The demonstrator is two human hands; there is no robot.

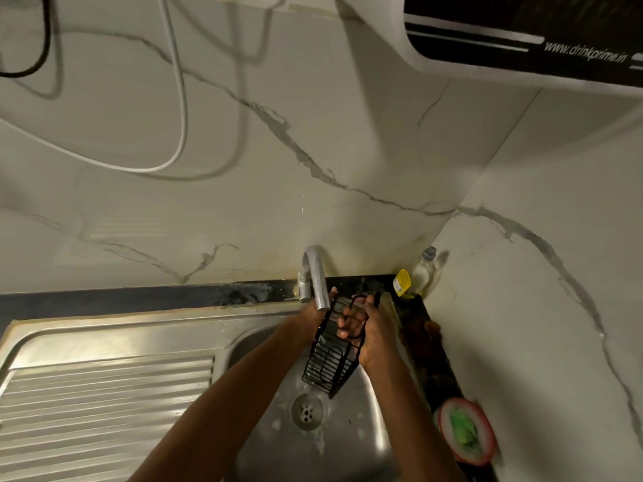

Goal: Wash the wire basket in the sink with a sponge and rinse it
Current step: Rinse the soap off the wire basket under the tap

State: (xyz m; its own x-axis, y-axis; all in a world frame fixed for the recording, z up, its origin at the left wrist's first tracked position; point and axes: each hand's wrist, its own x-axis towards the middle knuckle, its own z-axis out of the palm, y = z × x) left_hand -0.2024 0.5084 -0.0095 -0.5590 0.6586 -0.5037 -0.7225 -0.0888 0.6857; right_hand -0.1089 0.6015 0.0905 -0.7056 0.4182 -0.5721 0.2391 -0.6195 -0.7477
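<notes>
Both hands (365,328) grip wire basket (328,356) under tap (318,276), above sink (348,440)

text: "www.drinkprime.in" | on: black panel of wall-mounted appliance (542,36) | yellow bottle label (402,282): unreadable

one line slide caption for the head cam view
Both hands, left hand and right hand, hold a black wire basket under the tap over the steel sink.

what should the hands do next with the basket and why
Probably turn on the tap: no water shows at the spout, and both the left hand and right hand hold the basket just under it over the sink, while the green sponge lies aside.
</notes>
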